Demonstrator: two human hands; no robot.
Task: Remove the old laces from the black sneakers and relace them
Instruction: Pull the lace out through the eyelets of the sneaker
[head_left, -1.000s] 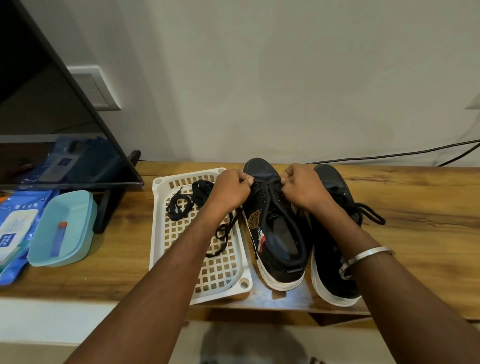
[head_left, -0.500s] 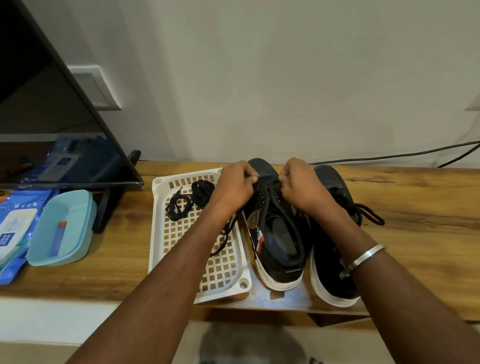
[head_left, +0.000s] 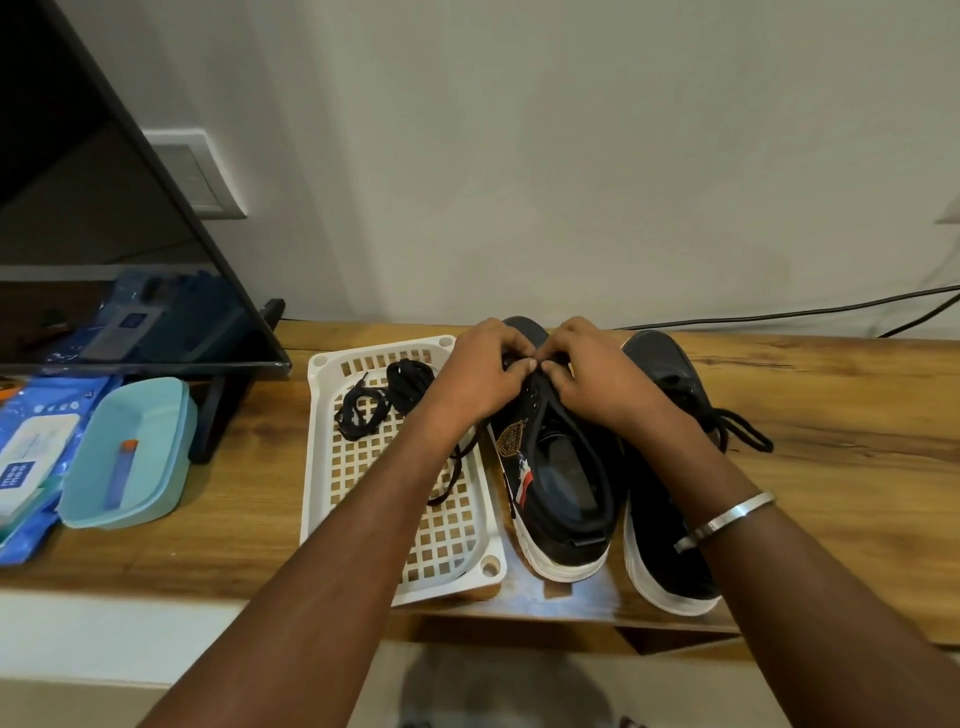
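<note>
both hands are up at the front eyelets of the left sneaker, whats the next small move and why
Probably draw the lace end through the front eyelet and snug it. The left hand and right hand pinch together at the toe end of the sneaker, whose lace hangs slack along its opening. Which eyelet they work is hidden. The other sneaker looks tied already.

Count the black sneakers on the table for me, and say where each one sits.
2. The left sneaker stands beside the white basket, with both hands at its laces near the toe. The right sneaker stands against its right side, partly hidden under the right forearm.
</note>
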